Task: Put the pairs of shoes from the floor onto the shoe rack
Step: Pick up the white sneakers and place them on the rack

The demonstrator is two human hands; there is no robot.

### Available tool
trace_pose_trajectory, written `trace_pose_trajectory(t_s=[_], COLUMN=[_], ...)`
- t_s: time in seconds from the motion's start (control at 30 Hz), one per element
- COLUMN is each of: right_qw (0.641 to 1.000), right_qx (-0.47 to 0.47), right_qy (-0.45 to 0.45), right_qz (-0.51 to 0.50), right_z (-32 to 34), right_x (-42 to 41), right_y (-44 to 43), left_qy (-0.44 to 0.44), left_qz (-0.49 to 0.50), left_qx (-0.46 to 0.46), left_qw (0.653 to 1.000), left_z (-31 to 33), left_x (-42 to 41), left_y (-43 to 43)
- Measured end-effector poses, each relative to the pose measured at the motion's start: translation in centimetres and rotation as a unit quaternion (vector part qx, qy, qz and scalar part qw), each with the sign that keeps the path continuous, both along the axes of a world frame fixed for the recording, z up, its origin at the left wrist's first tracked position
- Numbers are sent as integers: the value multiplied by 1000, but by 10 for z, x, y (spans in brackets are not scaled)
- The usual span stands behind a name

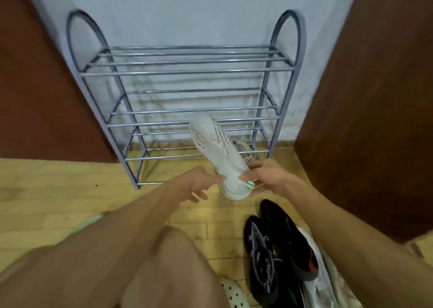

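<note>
Head view: the right hand (267,176) pinches one white sneaker (218,150) by the heel, toe aimed at 11 o'clock over the low bars of the shoe rack (187,73). The left hand (199,183), fingers loose and straight, touches its side. A second pale sneaker (243,149) peeks out at its 3 o'clock. Two black sneakers (260,249) lie on the floor at 5 o'clock.

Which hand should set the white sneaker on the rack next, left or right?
Right. The right hand grips the white sneaker at its heel, with the toe pointing at the lower shelves of the shoe rack. The left hand is open beside the heel and grips nothing.
</note>
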State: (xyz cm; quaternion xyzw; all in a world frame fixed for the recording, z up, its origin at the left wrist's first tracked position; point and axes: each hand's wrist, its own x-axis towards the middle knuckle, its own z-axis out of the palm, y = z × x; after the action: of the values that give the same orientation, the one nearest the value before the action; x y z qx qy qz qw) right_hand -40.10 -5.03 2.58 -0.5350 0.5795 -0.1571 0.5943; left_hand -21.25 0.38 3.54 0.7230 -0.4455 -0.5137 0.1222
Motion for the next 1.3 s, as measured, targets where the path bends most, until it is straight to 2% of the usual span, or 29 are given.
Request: trace_pose_trajectory(t_s=[0.1, 0.17, 0.3, 0.37, 0.47, 0.73, 0.93, 1.1, 1.2, 1.3], right_qw=[998, 996, 988, 981, 978, 971, 963, 950, 934, 926], right_qx=[-39, -57, -104, -129, -126, -57, 5, -13, -20, -14], right_qy=[-39, -42, -13, 30, 39, 98, 137, 172, 190, 198], right_qz=[20, 46, 110, 139, 159, 209, 234, 259, 303, 322], right_z=[47, 70, 107, 116, 116, 60, -16, -79, -108, -126], right_x=[41, 70, 136, 171, 221, 313, 344, 354, 352, 352], right_y=[12, 23, 54, 72, 97, 170, 213, 224, 224, 223], left_qy=[121, 154, 154, 145, 138, 103, 17, -60, -146, -215], left_qz=[115, 160, 198, 212, 229, 300, 357, 363, 376, 454], left_qx=[-110, -168, -216, -225, -223, -130, -4, 103, 161, 211], left_qw=[980, 960, 944, 940, 937, 940, 934, 924, 901, 839], left_z=[38, 63, 96, 100, 92, 10, -87, -156, -185, -215], left_x=[27, 47, 99, 128, 170, 268, 303, 306, 299, 297], left_y=[28, 48, 94, 121, 161, 258, 335, 385, 415, 438])
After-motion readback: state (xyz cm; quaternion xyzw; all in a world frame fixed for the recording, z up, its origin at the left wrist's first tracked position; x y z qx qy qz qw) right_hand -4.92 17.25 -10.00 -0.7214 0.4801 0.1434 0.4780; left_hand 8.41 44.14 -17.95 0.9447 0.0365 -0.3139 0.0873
